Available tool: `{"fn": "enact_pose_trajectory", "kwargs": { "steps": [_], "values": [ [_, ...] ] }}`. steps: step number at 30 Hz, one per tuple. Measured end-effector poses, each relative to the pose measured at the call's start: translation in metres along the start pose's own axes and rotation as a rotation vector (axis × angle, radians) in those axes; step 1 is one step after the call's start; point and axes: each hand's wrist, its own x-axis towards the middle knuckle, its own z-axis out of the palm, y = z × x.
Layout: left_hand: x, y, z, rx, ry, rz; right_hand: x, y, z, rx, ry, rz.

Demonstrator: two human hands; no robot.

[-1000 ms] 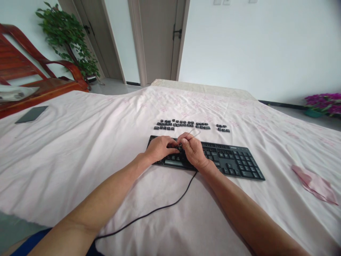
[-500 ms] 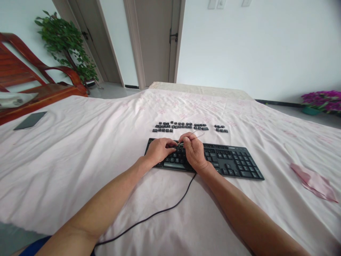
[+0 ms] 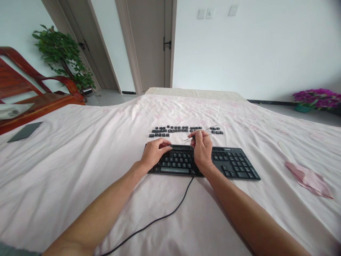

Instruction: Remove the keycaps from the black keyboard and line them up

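A black keyboard (image 3: pixel 176 170) lies across the bed-like cloth-covered surface, its cable running toward me. My left hand (image 3: pixel 154 153) rests over its upper left part, thumb and fingers closed together at the top edge; whatever lies between the fingertips is too small to tell. My right hand (image 3: pixel 203 147) is raised over the middle of the keyboard. It pinches a thin wire keycap puller (image 3: pixel 187 140), whose bent ends point left while its other end sticks out to the right. A small dark piece shows at the right fingertips. Behind the keyboard, loose black keycaps (image 3: pixel 160 134) lie in rows.
A pink cloth (image 3: pixel 309 179) lies to the right on the pale sheet (image 3: pixel 87 153). A dark flat tablet-like object (image 3: pixel 26 132) is at the far left. The black cable (image 3: pixel 160 217) curves toward me. Beyond stand a wooden chair (image 3: pixel 58 96) and a potted plant (image 3: pixel 58 53).
My right hand has lifted up and right from the keys with the wire puller, away from my left hand. My left hand stays near the upper left keys. The camera view has shifted slightly.
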Motion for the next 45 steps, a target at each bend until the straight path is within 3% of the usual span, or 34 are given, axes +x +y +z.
{"fn": "enact_pose_trajectory", "kwargs": {
  "steps": [7,11,17,22,29,38,41,45],
  "values": [
    [0.035,-0.007,0.002,0.003,0.041,-0.034,0.005,0.012,-0.006,0.039,0.042,0.053],
    [0.053,-0.008,0.012,0.070,-0.018,-0.053,0.005,0.014,-0.006,0.049,0.050,0.076],
    [0.067,-0.008,0.027,0.321,-0.126,0.082,0.005,0.016,-0.006,0.035,0.031,0.074],
    [0.082,-0.009,0.034,0.496,-0.183,0.065,0.005,0.017,-0.006,0.050,0.052,0.060],
    [0.085,0.003,0.034,0.724,-0.308,0.183,0.005,0.015,-0.007,0.045,0.046,0.069],
    [0.081,0.010,0.030,0.844,-0.364,0.271,0.005,0.010,-0.007,0.027,0.040,0.065],
    [0.082,0.007,0.030,0.838,-0.329,0.298,0.004,0.011,-0.007,0.022,0.042,0.069],
    [0.087,-0.003,0.027,0.793,-0.125,0.271,0.004,0.012,-0.007,0.031,0.041,0.066]
  ]
}}
